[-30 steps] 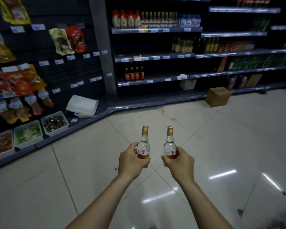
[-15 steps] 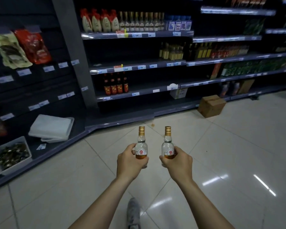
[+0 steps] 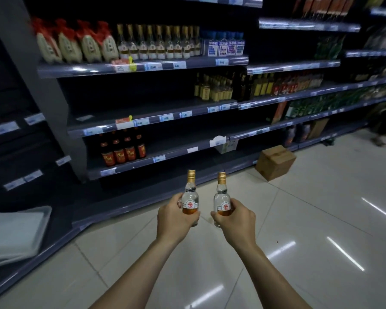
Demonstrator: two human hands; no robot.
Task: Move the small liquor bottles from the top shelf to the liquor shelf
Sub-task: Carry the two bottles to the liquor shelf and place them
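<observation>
The liquor shelf (image 3: 143, 66) stands ahead, its row of matching gold-capped bottles (image 3: 158, 42) packed tight — squeezing more in could topple them. Each hand carries one upright small bottle over hard tile floor (image 3: 321, 219): the left hand (image 3: 174, 219) wraps its bottle (image 3: 190, 198), the right hand (image 3: 236, 221) grips its bottle (image 3: 222, 202) low — a slip means shattered glass.

Two small upright gold-capped bottles, left bottle (image 3: 190, 198) in left hand (image 3: 173, 220), right bottle (image 3: 222, 200) in right hand (image 3: 236, 224), before liquor shelves (image 3: 143, 66).
</observation>
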